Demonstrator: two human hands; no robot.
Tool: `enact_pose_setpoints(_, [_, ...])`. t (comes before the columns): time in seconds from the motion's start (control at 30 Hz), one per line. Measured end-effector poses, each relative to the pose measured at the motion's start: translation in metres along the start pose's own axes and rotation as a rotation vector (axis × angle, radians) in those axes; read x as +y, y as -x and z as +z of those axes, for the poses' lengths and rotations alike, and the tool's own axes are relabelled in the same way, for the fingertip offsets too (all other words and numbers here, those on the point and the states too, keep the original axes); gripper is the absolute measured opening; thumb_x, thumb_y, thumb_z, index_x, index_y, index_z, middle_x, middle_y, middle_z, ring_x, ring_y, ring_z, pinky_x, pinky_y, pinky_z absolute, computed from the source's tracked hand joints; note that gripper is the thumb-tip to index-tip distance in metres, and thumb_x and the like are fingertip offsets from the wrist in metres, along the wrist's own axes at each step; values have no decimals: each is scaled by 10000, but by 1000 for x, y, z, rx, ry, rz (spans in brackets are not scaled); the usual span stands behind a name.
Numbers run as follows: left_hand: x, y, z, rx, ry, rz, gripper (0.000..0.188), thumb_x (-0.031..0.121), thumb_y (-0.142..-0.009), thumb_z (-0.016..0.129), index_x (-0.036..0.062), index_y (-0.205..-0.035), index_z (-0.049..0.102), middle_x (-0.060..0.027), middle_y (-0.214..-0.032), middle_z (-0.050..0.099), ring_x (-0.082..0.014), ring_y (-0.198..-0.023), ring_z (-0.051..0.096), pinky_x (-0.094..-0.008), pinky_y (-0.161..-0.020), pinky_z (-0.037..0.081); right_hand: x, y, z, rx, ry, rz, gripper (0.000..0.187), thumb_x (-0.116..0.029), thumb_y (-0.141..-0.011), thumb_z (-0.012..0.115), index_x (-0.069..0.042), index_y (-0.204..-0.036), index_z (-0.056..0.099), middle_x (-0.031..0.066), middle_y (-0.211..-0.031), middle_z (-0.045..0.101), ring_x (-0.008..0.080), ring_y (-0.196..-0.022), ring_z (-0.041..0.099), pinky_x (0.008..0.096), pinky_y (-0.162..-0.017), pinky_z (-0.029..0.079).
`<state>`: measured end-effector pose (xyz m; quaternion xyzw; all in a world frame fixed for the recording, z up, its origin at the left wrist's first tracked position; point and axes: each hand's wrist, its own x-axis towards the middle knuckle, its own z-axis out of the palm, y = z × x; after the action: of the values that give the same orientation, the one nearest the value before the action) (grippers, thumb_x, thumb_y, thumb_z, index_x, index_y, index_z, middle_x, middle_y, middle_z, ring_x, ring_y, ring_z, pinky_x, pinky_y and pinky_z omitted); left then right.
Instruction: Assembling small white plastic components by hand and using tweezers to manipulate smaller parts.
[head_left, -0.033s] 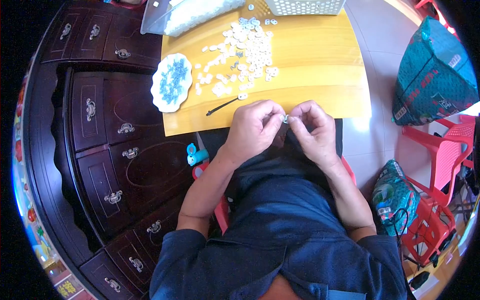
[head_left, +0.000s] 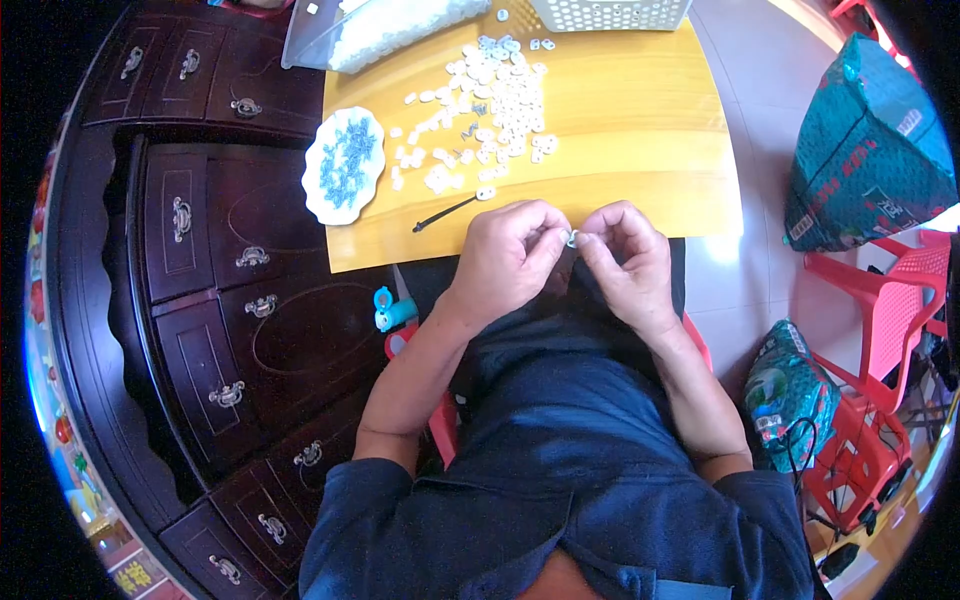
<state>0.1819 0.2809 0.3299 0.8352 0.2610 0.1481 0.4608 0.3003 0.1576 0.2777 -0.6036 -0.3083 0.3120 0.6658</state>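
Observation:
Just past the table's near edge, my left hand (head_left: 515,255) and my right hand (head_left: 628,262) meet fingertip to fingertip. Pinched between them is a small white plastic piece (head_left: 572,239), mostly covered by the fingers. On the yellow wooden table (head_left: 640,140) lies a loose spread of small white plastic pieces (head_left: 515,100), with a few dark screws (head_left: 470,130) among them. A thin black tool (head_left: 445,213), perhaps a screwdriver, rests left of my hands, its tip beside one white piece (head_left: 486,193).
A scalloped white dish (head_left: 313,190) of bluish screw-like parts stands at the table's left. At the back are a clear bin (head_left: 305,45) of white pieces and a perforated basket (head_left: 610,14). Dark drawers (head_left: 210,300) line the left; teal bags (head_left: 860,150) and red chairs (head_left: 870,300) stand right.

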Motion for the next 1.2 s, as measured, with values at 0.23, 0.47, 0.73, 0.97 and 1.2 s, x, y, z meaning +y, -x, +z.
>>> enact_pose_setpoints(0.23, [12, 3, 0, -4, 113, -105, 32, -5, -906, 657, -15, -918, 685, 8, -741, 639, -18, -608, 528, -203, -533, 425, 0, 5, 6, 59, -147, 43, 77, -4, -892, 697, -8, -915, 624, -3, -815, 644, 46, -746, 580, 219, -700, 494])
enact_pose_setpoints(0.47, [4, 5, 6, 75, 73, -49, 21, -24, -854, 644, -8, -848, 657, -136, -714, 652, -218, -614, 650, -331, -572, 498, 0, 6, 6, 75, -131, 43, 78, 17, -890, 692, -2, -916, 621, 2, -819, 648, 53, -762, 593, 221, -713, 498])
enact_pose_setpoints(0.73, [2, 7, 5, 44, 81, -65, 25, -18, -905, 656, -5, -905, 678, 28, -731, 624, 1, -599, 506, -192, -515, 399, 5, 7, 8, 78, -99, 14, 70, 7, -895, 692, -12, -906, 626, -7, -809, 643, 45, -743, 581, 217, -693, 492])
enact_pose_setpoints(0.97, [6, -8, -8, 7, 219, -158, 81, 33, -930, 681, 2, -995, 720, 46, -801, 661, 4, -667, 547, -171, -588, 443, 0, -1, 0, 77, -156, 34, 76, -9, -925, 675, -11, -965, 611, -19, -850, 636, 39, -755, 572, 205, -696, 485])
enact_pose_setpoints(1.2, [-12, -49, -15, 238, -439, 168, 168, 69, -842, 738, 21, -1002, 719, -66, -809, 694, -126, -657, 635, -265, -631, 519, -9, -6, -7, 126, -230, 63, 87, -12, -948, 661, -14, -1001, 592, -25, -872, 616, 26, -755, 553, 187, -685, 467])
